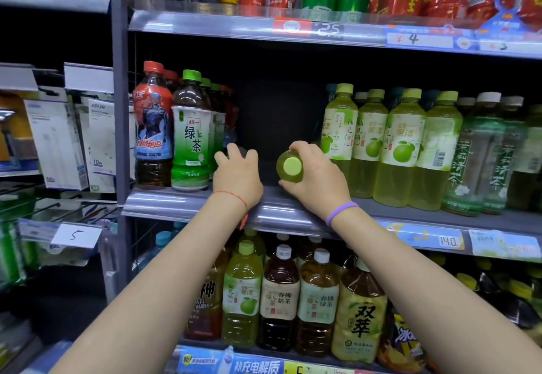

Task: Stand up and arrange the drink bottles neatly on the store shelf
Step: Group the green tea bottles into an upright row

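Right hand (313,180) grips toppled green-capped bottle (290,167) on shelf (187,203); left hand (237,174) curls over another, grip unclear. Best tilt upright beside matching row (390,145).

At nine o'clock we see white boxed goods (60,142) hanging on hooks, with a handwritten "5" tag (75,235) below at eight o'clock. At twelve o'clock a red price label (291,27) sits beside a "2.5" tag (329,30); at four o'clock we read a "14.0" tag (448,240).
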A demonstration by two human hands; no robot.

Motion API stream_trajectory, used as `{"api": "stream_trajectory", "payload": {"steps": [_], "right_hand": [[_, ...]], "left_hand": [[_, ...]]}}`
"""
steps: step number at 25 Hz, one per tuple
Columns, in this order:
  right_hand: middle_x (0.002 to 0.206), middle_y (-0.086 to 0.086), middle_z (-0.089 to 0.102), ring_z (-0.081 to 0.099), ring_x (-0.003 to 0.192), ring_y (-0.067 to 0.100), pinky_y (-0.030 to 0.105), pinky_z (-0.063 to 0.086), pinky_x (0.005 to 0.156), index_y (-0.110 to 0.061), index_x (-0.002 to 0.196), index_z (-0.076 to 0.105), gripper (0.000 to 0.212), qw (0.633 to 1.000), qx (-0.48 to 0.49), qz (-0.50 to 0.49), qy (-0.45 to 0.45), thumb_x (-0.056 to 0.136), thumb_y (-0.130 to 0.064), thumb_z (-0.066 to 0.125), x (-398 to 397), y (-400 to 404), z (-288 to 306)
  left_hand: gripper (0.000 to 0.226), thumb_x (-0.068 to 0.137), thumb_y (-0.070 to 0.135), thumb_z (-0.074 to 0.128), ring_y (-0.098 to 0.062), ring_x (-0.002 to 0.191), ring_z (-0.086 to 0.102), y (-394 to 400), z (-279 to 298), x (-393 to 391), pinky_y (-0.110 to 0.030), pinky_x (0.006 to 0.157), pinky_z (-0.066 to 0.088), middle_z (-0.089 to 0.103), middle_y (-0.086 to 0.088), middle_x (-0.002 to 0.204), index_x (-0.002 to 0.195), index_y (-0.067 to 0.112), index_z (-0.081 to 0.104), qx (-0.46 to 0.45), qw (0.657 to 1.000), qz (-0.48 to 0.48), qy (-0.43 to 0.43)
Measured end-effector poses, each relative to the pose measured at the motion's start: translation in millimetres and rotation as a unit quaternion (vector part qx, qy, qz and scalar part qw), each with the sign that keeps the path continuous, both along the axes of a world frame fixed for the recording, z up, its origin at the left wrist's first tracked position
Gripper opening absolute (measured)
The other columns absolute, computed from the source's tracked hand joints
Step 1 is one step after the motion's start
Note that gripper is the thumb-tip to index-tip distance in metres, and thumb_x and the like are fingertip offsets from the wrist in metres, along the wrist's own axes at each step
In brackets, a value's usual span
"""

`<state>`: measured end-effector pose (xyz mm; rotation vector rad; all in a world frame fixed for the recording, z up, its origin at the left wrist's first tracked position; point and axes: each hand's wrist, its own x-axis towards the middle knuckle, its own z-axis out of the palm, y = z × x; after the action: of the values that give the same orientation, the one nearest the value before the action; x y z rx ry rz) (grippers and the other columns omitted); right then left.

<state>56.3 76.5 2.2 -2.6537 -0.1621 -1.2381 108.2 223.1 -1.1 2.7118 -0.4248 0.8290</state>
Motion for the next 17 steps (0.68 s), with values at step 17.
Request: {"api": "stream_trajectory", "payload": {"steps": [17], "right_hand": [[0.107,0.002,0.065,0.062,0.097,0.022,0.039,0.053,0.077,-0.019,0.124,0.051,0.059,0.978,0.15,0.033,-0.138,0.08,-0.048,0.075,-10.8,-8.5,61.5]], "left_hand": [[0.03,0.087,0.021,0.067,-0.032,0.082,0.061,-13.7,58.8,-23.0,-0.036,0.061,0.046,0.061,-0.01,0.101,0.115,0.011,0.063,-0.277,0.89,-0.154,-0.329]]}}
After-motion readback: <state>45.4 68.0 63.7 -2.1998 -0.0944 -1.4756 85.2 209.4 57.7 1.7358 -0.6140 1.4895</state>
